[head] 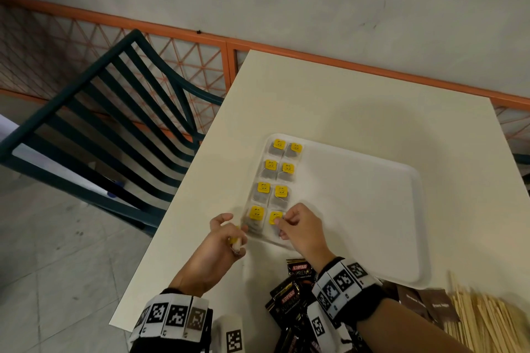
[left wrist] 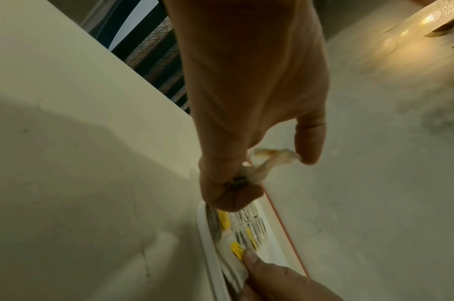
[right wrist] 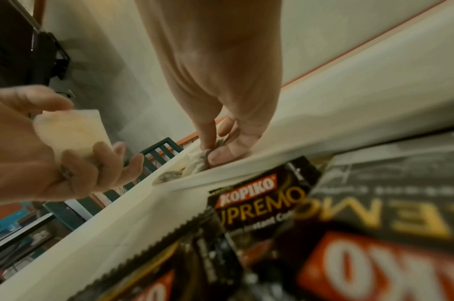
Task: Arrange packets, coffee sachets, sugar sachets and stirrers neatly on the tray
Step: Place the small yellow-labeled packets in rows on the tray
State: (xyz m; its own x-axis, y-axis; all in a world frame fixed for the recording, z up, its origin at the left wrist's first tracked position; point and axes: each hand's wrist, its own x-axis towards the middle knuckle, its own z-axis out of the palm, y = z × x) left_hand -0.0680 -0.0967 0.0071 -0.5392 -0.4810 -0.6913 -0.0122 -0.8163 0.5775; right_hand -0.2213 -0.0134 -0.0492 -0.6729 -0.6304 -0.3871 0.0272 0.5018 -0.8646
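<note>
A white tray [head: 372, 209] lies on the cream table [head: 315, 100]. Tea bags with yellow tags [head: 282, 169] fill two columns along its left side. My right hand [head: 279, 223] pinches the nearest tea bag of the right column [head: 274, 216], thumb and fingers on it at the tray's near rim [right wrist: 213, 151]. My left hand [head: 238, 233] hovers just left of the tray corner and grips a spare tea bag [left wrist: 262, 167], which shows pale in the right wrist view [right wrist: 74, 132]. Its little finger touches the near-left bag.
Black Kopiko coffee sachets [head: 298, 269] are piled at the table's near edge under my right wrist. Brown sugar sachets [head: 430, 304] and a heap of wooden stirrers [head: 484, 321] lie to the right. A dark green chair [head: 109, 112] stands left of the table.
</note>
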